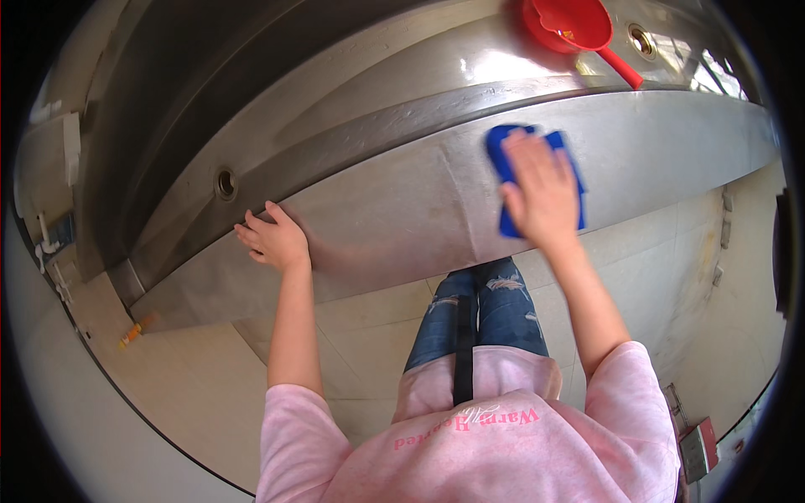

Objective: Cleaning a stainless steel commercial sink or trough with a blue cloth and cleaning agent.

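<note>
Under my right hand (544, 188) a blue cloth (508, 217) lies flat against the stainless steel front panel (390, 207) of a long sink or trough. The hand is slightly blurred, its palm and fingers pressing on the cloth. My left hand (277, 239) rests on the panel's upper edge at the left, fingers apart, holding nothing. A red plastic dipper (594, 25) sits in the trough beyond my right hand, its handle reaching over the near rim.
Inside the steel trough (377, 82) are a round drain fitting at the left (226, 183) and another at the right (642, 41). White pipes (47, 245) stand by the far left wall. Tiled floor (371, 314) shows below the panel.
</note>
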Demonstrator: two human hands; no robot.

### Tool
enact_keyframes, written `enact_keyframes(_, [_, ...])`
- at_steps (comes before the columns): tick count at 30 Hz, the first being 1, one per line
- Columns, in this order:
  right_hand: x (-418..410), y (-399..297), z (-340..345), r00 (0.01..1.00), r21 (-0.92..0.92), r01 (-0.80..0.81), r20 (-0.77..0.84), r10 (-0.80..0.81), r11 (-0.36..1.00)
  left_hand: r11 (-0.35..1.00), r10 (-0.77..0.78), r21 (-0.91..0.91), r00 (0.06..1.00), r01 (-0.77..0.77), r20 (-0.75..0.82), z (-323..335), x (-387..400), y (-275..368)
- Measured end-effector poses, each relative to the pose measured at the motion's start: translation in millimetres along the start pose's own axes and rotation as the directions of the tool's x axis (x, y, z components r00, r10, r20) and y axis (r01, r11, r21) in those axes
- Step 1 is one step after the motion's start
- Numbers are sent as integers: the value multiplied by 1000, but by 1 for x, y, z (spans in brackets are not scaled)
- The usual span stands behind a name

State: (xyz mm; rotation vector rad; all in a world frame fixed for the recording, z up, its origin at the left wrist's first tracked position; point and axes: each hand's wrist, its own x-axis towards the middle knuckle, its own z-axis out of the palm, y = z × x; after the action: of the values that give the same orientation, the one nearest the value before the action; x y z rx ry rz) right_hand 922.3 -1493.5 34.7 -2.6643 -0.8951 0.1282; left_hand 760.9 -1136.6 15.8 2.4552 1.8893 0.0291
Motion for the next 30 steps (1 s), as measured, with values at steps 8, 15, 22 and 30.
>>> enact_keyframes(8, [14,62,19,868,-275,-472,-314,385,838,1000,2,2,1000,-2,2,2,0,0])
enact_keyframes(15, [7,-103,34,981,161,159,87,-175,974,1000,-3,5,1000,3,-17,5,1,-1])
enact_keyframes(22, [-28,-125,47,886,314,397,115,-450,862,1000,17,2,998,-16,-53,13,4,-8])
enact_keyframes(30, [-34,91,-11,964,-149,-212,-193,181,966,1000,8,12,999,-7,-42,3,4,-5])
